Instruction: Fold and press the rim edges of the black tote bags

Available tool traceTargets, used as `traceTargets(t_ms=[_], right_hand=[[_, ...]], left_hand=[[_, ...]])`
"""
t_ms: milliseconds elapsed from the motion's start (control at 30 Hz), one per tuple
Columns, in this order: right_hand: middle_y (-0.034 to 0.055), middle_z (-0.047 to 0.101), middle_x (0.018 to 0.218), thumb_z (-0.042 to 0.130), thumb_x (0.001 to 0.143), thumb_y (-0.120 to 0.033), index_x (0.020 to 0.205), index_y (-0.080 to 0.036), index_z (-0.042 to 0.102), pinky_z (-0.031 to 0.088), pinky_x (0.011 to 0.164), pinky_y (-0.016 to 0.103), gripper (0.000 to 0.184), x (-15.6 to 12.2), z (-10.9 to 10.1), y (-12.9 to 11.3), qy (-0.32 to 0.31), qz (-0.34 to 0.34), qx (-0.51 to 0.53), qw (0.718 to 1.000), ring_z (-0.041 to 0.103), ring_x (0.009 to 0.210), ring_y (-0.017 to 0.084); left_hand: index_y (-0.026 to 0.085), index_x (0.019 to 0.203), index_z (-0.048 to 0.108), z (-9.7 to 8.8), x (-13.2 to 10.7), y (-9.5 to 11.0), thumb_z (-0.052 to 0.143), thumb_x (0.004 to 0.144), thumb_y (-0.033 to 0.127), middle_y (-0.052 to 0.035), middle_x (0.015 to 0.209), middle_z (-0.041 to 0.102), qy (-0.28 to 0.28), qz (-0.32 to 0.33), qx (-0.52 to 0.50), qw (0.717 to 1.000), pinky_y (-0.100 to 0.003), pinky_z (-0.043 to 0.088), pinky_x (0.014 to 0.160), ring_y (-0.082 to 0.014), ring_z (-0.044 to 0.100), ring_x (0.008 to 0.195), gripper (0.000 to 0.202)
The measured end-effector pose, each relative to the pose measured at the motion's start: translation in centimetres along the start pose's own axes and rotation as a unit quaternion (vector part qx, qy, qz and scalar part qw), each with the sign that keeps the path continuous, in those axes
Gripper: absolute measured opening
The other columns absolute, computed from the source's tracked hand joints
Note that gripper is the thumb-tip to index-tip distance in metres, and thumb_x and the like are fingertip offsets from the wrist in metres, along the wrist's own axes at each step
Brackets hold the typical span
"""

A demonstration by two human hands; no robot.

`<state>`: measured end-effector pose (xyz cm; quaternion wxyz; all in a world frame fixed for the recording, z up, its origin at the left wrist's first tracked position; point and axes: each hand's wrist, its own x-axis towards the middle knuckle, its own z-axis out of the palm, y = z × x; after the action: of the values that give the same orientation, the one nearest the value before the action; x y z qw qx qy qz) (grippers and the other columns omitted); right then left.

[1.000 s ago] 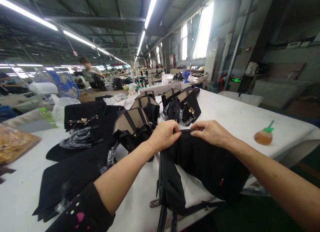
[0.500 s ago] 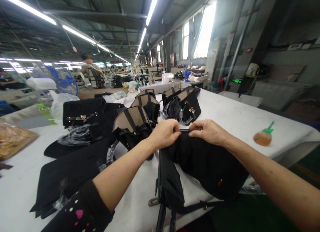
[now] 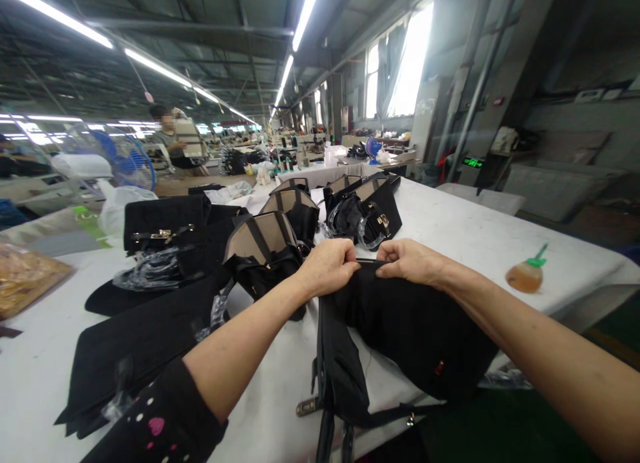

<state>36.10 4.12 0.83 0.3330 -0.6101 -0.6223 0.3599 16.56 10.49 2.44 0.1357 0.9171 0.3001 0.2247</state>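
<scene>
A black fabric bag (image 3: 405,330) lies at the front edge of the white table, its strap and metal clasp hanging toward me. My left hand (image 3: 330,266) pinches the bag's upper edge between thumb and fingers. Just to the right, my right hand (image 3: 413,263) grips the same edge, a short stretch of dark trim showing between the two hands. The fingertips of both are partly hidden by the hands. A small red zipper pull (image 3: 439,368) shows low on the bag. Directly beyond my left forearm stands an open black bag (image 3: 263,240) with a beige lining.
More black bags (image 3: 365,206) stand at the table's far side, and others (image 3: 140,336) lie stacked on the left. A bottle of amber liquid with a green nozzle (image 3: 525,276) is on the right. Farther back are a blue fan (image 3: 133,160) and a person (image 3: 173,140).
My right hand has shifted slightly left along the edge, closer to my left hand. In the background, the person has moved left and turned, holding a pale item up.
</scene>
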Motion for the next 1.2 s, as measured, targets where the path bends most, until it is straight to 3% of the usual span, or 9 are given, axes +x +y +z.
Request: traceTargets(t_ms=[133, 267, 467, 567, 800, 900, 1000, 1100, 1200], right_hand=[[-0.0083, 0.046, 0.054, 0.069, 0.058, -0.029, 0.074, -0.019, 0.053, 0.025, 0.047, 0.022, 0.025, -0.1, -0.1, -0.2, -0.024, 0.001, 0.041, 0.999, 0.039, 0.049, 0.008], [-0.008, 0.045, 0.056, 0.065, 0.069, -0.036, 0.086, -0.019, 0.063, 0.025, 0.048, 0.023, 0.023, -0.4, 0.0, -0.5, -0.022, -0.036, -0.016, 0.999, 0.038, 0.051, 0.008], [-0.0049, 0.047, 0.055, 0.057, 0.076, -0.036, 0.062, -0.019, 0.059, 0.025, 0.051, 0.026, 0.022, -0.5, 0.6, -1.9, 0.067, -0.045, -0.217, 0.973, 0.042, 0.055, 0.01], [-0.0044, 0.045, 0.052, 0.057, 0.075, -0.036, 0.056, -0.019, 0.053, 0.024, 0.051, 0.026, 0.026, -0.6, 0.9, -2.5, 0.086, -0.031, -0.257, 0.962, 0.042, 0.054, 0.011], [-0.0021, 0.055, 0.062, 0.047, 0.086, -0.038, 0.074, -0.022, 0.063, 0.027, 0.057, 0.026, 0.026, -0.8, 1.4, -2.5, 0.079, -0.112, -0.301, 0.944, 0.049, 0.061, 0.013], [-0.0022, 0.052, 0.058, 0.048, 0.085, -0.035, 0.069, -0.021, 0.06, 0.026, 0.055, 0.026, 0.025, -0.5, 1.4, -2.8, 0.076, -0.102, -0.318, 0.939, 0.047, 0.057, 0.012], [-0.0022, 0.05, 0.055, 0.049, 0.085, -0.034, 0.063, -0.02, 0.055, 0.026, 0.055, 0.026, 0.026, -0.3, 1.1, -3.2, 0.069, -0.079, -0.329, 0.938, 0.046, 0.056, 0.012], [-0.0023, 0.049, 0.055, 0.05, 0.084, -0.034, 0.062, -0.02, 0.054, 0.027, 0.056, 0.025, 0.026, -0.5, 0.8, -3.4, 0.059, -0.071, -0.331, 0.939, 0.047, 0.056, 0.012], [-0.0025, 0.05, 0.055, 0.051, 0.084, -0.033, 0.064, -0.021, 0.056, 0.028, 0.056, 0.025, 0.024, -0.7, 0.8, -3.5, 0.06, -0.067, -0.335, 0.938, 0.047, 0.057, 0.013]], left_hand=[[0.018, 0.066, 0.055, 0.1, 0.1, -0.1, 0.062, 0.074, 0.024, 0.0005, 0.066, 0.06, 0.005, -0.005, -0.009, 1.0, -0.024, 0.034, 0.056, -0.0143, 0.054, 0.065, 0.012], [0.017, 0.066, 0.055, 0.1, 0.2, -0.2, 0.061, 0.074, 0.024, 0.0006, 0.066, 0.06, 0.008, -0.001, -0.009, 1.0, -0.024, 0.033, 0.056, -0.014, 0.054, 0.064, 0.012], [0.018, 0.067, 0.056, 0.3, 0.1, -0.4, 0.061, 0.074, 0.024, 0.0003, 0.067, 0.061, 0.014, 0.005, -0.004, 1.0, -0.024, 0.033, 0.056, -0.0142, 0.054, 0.065, 0.011], [0.018, 0.067, 0.056, 0.4, 0.1, -0.4, 0.06, 0.074, 0.024, 0.0, 0.068, 0.061, 0.018, 0.007, -0.001, 1.0, -0.025, 0.033, 0.056, -0.0144, 0.055, 0.066, 0.01], [0.018, 0.067, 0.055, 0.3, 0.0, -0.2, 0.058, 0.075, 0.021, 0.0001, 0.067, 0.06, 0.02, 0.01, -0.002, 1.0, -0.025, 0.034, 0.057, -0.0147, 0.055, 0.065, 0.008], [0.018, 0.078, 0.053, -0.1, -0.3, -0.5, 0.065, 0.071, 0.027, 0.0013, 0.073, 0.061, 0.022, 0.012, -0.046, 0.999, -0.025, 0.037, 0.059, -0.0143, 0.055, 0.067, 0.017], [0.019, 0.092, 0.049, -1.0, -0.8, -1.4, 0.074, 0.062, 0.029, 0.0006, 0.083, 0.061, -0.015, -0.003, -0.093, 0.996, -0.023, 0.04, 0.058, -0.0143, 0.056, 0.07, 0.041], [0.018, 0.091, 0.052, -1.8, -1.2, -2.5, 0.063, 0.068, 0.016, 0.0007, 0.079, 0.06, -0.079, -0.007, -0.112, 0.991, -0.021, 0.04, 0.056, -0.0128, 0.056, 0.068, 0.026], [0.016, 0.086, 0.056, -2.0, -1.1, -3.5, 0.06, 0.068, 0.012, 0.0008, 0.073, 0.061, -0.107, -0.018, -0.152, 0.982, -0.02, 0.04, 0.055, -0.0118, 0.056, 0.066, 0.019]])
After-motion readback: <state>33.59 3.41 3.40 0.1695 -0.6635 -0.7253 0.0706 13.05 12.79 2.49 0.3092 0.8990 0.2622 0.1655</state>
